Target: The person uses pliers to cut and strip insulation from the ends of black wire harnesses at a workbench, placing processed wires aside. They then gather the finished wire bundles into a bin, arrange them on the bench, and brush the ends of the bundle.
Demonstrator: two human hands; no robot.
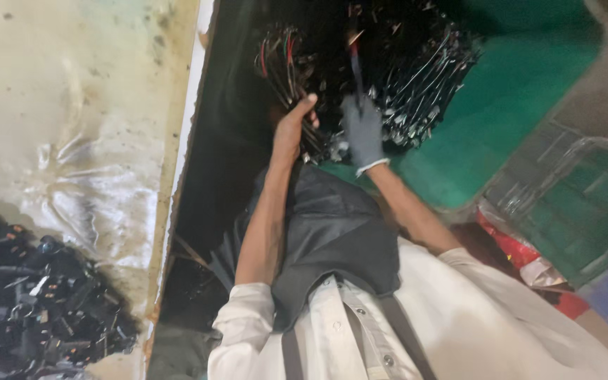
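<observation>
Your bare left hand gripping a bundle of black wires, your gloved right hand pinching one dark wire upright.

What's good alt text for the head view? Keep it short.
Seen from above, a person's bare left hand and grey-gloved right hand grip a large bundle of black wires with metal ends. A pile of small black parts lies on a plastic-covered table at left.

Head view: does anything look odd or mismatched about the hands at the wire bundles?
Only one oddity: the right hand wears a grey glove, while the left hand is bare. Both grip the dark wire bundles. Nothing looks spilled or damaged.
</observation>
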